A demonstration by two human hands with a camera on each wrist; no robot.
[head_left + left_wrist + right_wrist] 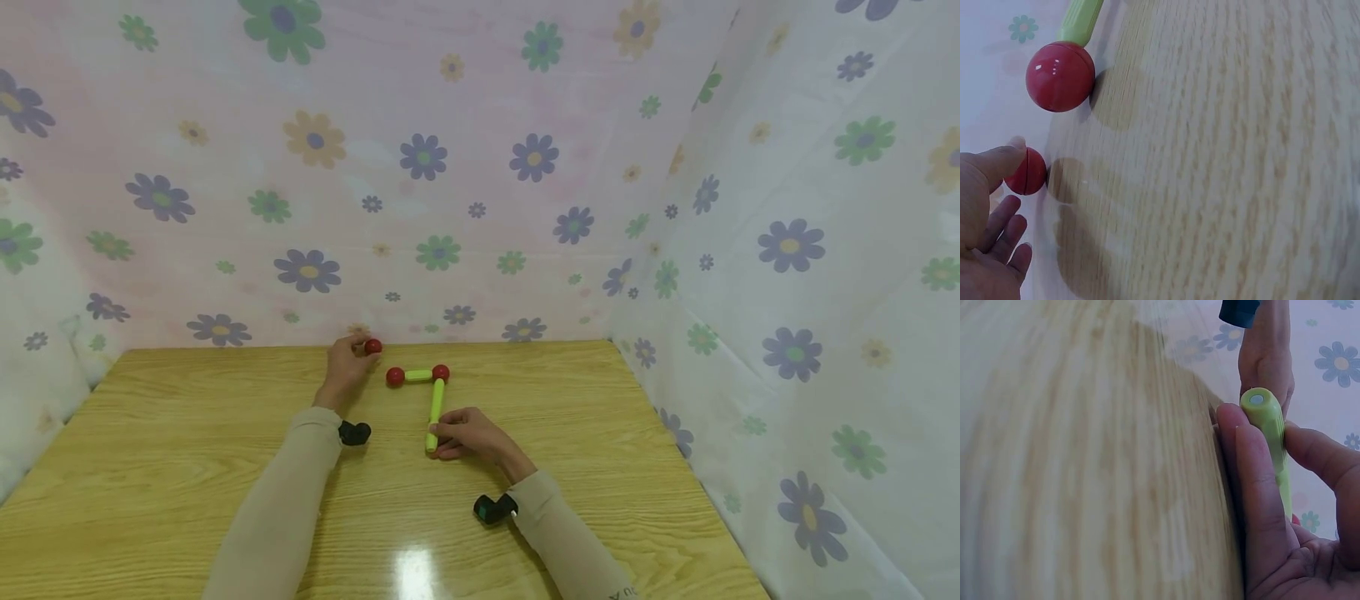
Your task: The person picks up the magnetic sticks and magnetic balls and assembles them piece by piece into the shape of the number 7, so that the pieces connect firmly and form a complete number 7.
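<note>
My left hand pinches a red ball between thumb and fingers near the table's back edge; a seam line runs round the ball in the left wrist view. To its right, another red ball joins a short yellow-green rod, whose other end meets a third red ball. From that corner a longer yellow-green rod comes toward me. My right hand grips this rod near its free end, thumb on one side and fingers on the other. A small silver disc shows in the rod's tip.
Everything lies on a wood-grain table. A flower-print cloth hangs behind it, with more on both sides. Each wrist wears a black camera, one at the left cuff and one at the right cuff.
</note>
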